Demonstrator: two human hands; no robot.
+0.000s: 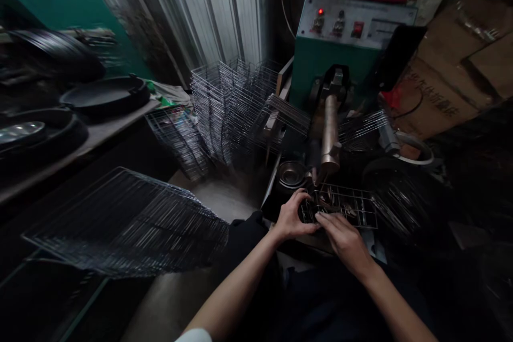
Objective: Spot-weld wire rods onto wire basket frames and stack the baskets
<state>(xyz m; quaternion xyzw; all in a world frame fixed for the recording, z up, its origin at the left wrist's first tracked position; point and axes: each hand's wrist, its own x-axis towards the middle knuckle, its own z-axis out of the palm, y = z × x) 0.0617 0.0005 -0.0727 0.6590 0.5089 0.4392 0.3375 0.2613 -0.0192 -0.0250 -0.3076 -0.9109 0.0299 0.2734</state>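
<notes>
A small wire rack (366, 204) lies in front of me, below the copper-coloured rod of a green machine. My left hand (294, 219) curves round the rack's left end, thumb on the near side and fingers on the far side. Along the near edge, my right hand (342, 232) has its fingers together and pressed on the wires; its thumb is hidden. Some small brownish pieces (331, 197) show among the wires, too dark to name. Just beyond my left hand is a round metal dish (291, 173).
The green machine (324, 64) has a lit red lamp on its panel. Tall stacks of wire racks (224, 107) stand left of it, and another stack (128, 224) lies nearer. Black round pans (108, 96) sit on the left bench. Cardboard boxes (452, 80) are at right.
</notes>
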